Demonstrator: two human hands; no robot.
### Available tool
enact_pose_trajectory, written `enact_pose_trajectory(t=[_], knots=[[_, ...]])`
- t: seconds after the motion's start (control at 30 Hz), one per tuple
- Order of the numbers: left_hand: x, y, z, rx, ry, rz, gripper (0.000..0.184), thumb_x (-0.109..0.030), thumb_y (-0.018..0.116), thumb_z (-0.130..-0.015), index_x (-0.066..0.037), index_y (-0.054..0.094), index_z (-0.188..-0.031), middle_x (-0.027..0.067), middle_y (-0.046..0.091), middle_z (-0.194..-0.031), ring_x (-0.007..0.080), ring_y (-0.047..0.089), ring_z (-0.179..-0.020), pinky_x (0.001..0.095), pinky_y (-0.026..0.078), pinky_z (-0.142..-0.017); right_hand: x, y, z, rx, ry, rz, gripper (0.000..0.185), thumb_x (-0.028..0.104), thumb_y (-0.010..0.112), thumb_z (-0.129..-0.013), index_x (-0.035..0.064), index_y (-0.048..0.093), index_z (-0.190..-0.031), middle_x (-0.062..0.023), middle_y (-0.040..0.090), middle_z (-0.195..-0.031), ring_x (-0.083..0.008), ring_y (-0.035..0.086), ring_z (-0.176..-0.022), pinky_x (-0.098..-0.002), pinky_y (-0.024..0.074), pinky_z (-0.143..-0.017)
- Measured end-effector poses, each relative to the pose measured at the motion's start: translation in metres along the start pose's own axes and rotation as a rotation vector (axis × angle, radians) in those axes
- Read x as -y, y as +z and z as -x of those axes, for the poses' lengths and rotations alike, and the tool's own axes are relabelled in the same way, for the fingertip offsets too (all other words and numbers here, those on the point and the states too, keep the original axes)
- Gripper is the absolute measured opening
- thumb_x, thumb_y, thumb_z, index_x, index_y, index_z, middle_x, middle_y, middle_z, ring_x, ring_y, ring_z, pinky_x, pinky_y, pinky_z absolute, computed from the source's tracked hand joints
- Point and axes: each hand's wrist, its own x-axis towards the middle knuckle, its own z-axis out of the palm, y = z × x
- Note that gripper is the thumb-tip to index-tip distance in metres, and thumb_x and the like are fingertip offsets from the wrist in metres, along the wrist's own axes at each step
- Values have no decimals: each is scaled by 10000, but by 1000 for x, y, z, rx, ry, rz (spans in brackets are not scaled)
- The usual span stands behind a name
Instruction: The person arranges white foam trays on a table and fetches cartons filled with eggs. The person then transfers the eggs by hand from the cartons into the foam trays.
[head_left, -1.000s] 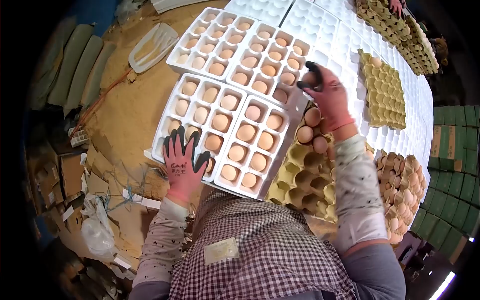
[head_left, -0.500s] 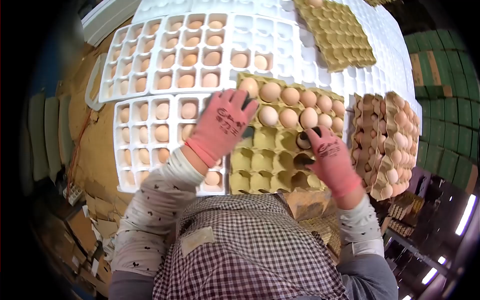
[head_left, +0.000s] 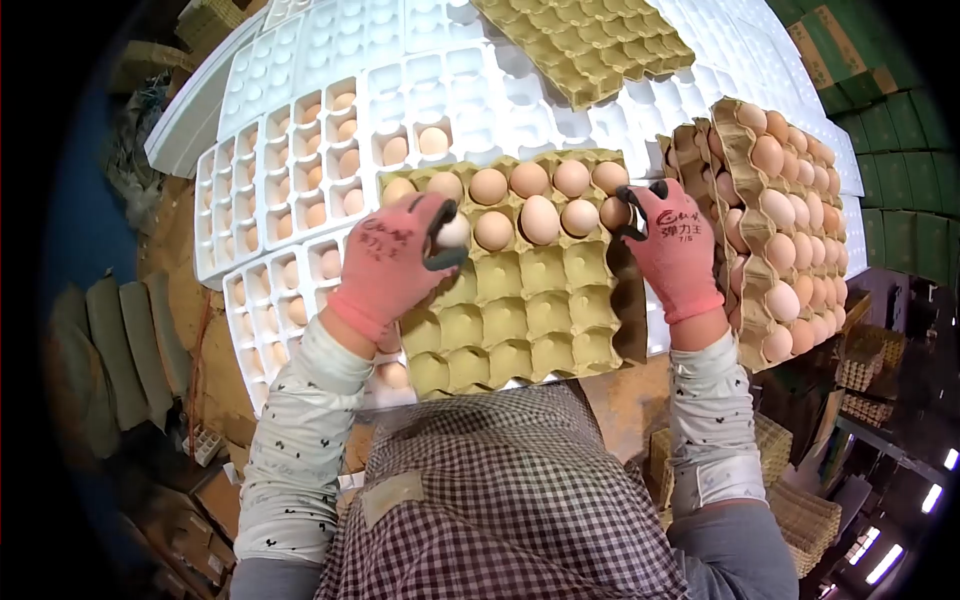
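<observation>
My left hand (head_left: 395, 258), in a pink glove with dark fingertips, curls its thumb and fingers round a pale egg (head_left: 453, 232) at the left end of the tray's second row. At the right end of that row, my right hand (head_left: 672, 240), gloved alike, has its fingers closed about a brown egg (head_left: 614, 213). Both eggs are partly covered by fingers. The olive pulp tray (head_left: 508, 322) between my hands carries eggs such as this brown egg (head_left: 540, 219) in its two far rows, while its nearer cups hold none.
White foam trays (head_left: 310, 240) with eggs lie left. Another pulp tray (head_left: 600, 45) rests across foam trays at the back. Egg-filled pulp trays (head_left: 735, 190) are stacked at right, close to my right hand. Green boxes (head_left: 905, 170) stand beyond the table.
My view has shifted. My left hand has closed round the pale egg. My right hand has moved from the nearer cups, where it held an egg, to the second row's right end.
</observation>
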Motion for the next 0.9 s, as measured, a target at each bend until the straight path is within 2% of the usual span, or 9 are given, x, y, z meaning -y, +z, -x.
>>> enact_pose_trajectory(t=[0.1,0.27,0.4,0.47,0.5,0.6,0.7,0.8,0.9], knots=[[-7,-1,-6,-38,33,-83,356,-198,692,-766,-121,611,-1105,156,617,-1121,279,659,-875,348,538,-731,-1,1,0,-70,-5,-331,366,200,742,-783,107,594,-1106,-104,613,-1012,-324,625,-926,-407,514,-778],[-40,32,-20,62,174,-542,216,-239,667,-791,-129,634,-975,193,545,-1236,296,627,-829,370,522,-697,20,0,-1,137,-33,-171,706,187,854,-656,203,551,-1293,-132,514,-1187,-340,554,-1047,-433,521,-834],[-21,12,-37,106,60,-4,424,-246,785,-689,-98,652,-1063,177,564,-1230,289,648,-939,382,525,-829,20,8,1,54,-24,-196,642,130,853,-622,185,624,-1219,-134,530,-1182,-335,559,-1042,-417,517,-857],[8,-2,-49,106,-77,372,532,-232,832,-636,-93,657,-1119,169,573,-1224,279,651,-1012,374,514,-902,3,4,-2,64,52,-604,533,87,819,-647,118,659,-1155,-138,561,-1114,-322,583,-1006,-393,508,-868],[22,-9,-60,22,-177,573,607,-399,832,-621,-122,680,-1139,139,569,-1203,335,614,-1054,392,503,-926,-1,-3,-8,61,136,-754,430,65,779,-682,54,673,-1099,-130,582,-1047,-297,603,-968,-366,497,-877],[66,1,-104,-284,-236,20,557,-400,786,-720,-168,635,-1203,132,561,-1218,307,611,-1086,405,511,-899,26,-20,-48,-93,88,-819,390,83,739,-745,28,660,-1123,-125,637,-1091,-262,623,-992,-345,493,-889],[101,12,-138,130,-347,-278,500,-424,701,-818,-205,596,-1255,113,557,-1244,296,601,-1110,408,504,-898,68,0,-110,-14,-118,-698,380,141,742,-776,103,657,-1144,-89,663,-1041,-272,643,-934,-352,511,-833],[131,14,-139,235,-290,-256,482,-458,618,-881,-226,564,-1299,97,569,-1257,280,610,-1103,411,501,-901,92,54,-169,193,-308,-244,324,333,747,-791,146,638,-1033,-58,649,-1043,-252,619,-1019,-360,489,-874],[141,-3,-145,106,-325,-182,469,-458,592,-890,-213,588,-1290,106,603,-1220,275,612,-1093,420,495,-899,108,75,-214,82,-255,-344,362,374,737,-803,131,627,-1049,-72,639,-1067,-283,605,-1043,-375,483,-898]])
